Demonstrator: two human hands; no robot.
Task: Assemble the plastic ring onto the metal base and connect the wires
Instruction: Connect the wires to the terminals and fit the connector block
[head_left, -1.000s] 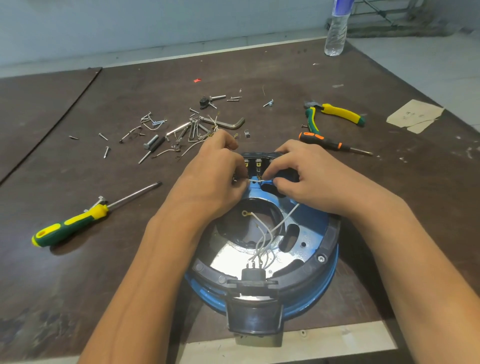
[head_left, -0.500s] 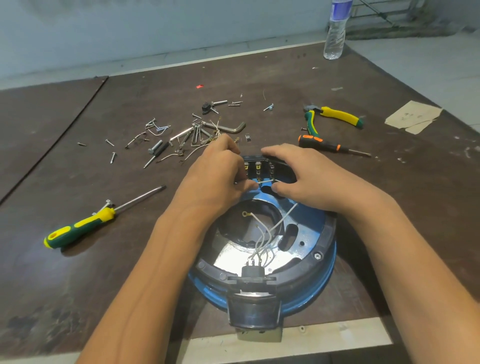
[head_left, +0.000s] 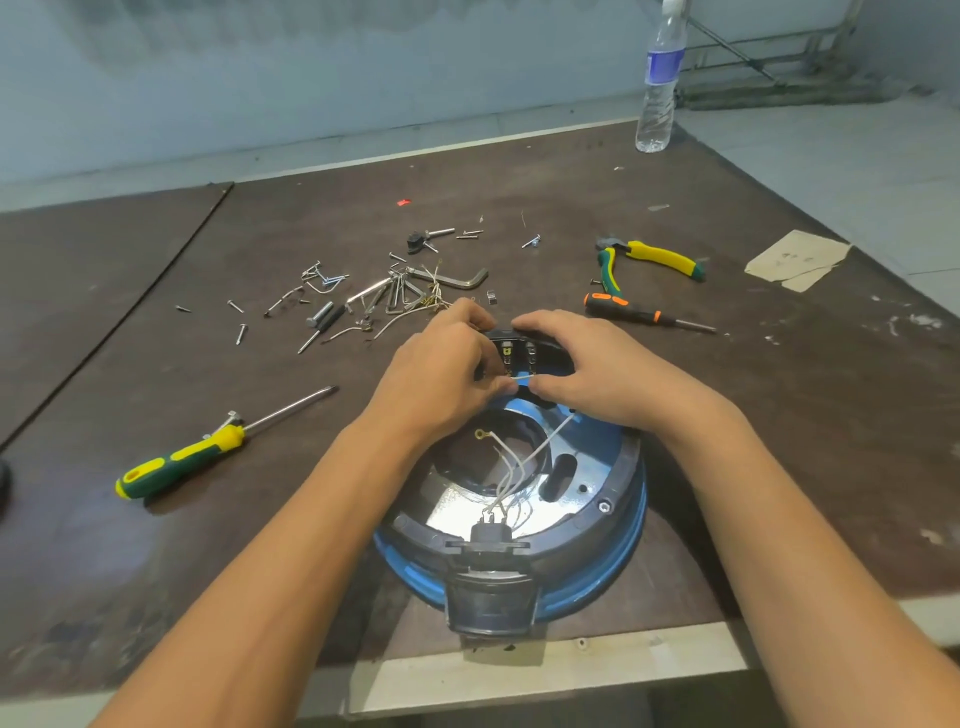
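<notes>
My left grip (head_left: 436, 374) and right grip (head_left: 597, 369) sit side by side at the far edge of the plastic ring (head_left: 623, 462), which sits on the metal base (head_left: 597, 582) on the counter (head_left: 779, 415). The wires (head_left: 511, 467) lie inside the ring, nearer me than both grips. A screwdriver (head_left: 208, 452) lies left of my left grip, loose screws (head_left: 363, 296) just beyond it, and pliers (head_left: 654, 260) beyond my right grip.

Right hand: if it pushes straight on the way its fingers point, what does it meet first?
Likely the left hand. The right hand points leftward across the black terminal block it grips, and the left hand, pinching a white wire, sits just beyond. Depth is unclear.
</notes>
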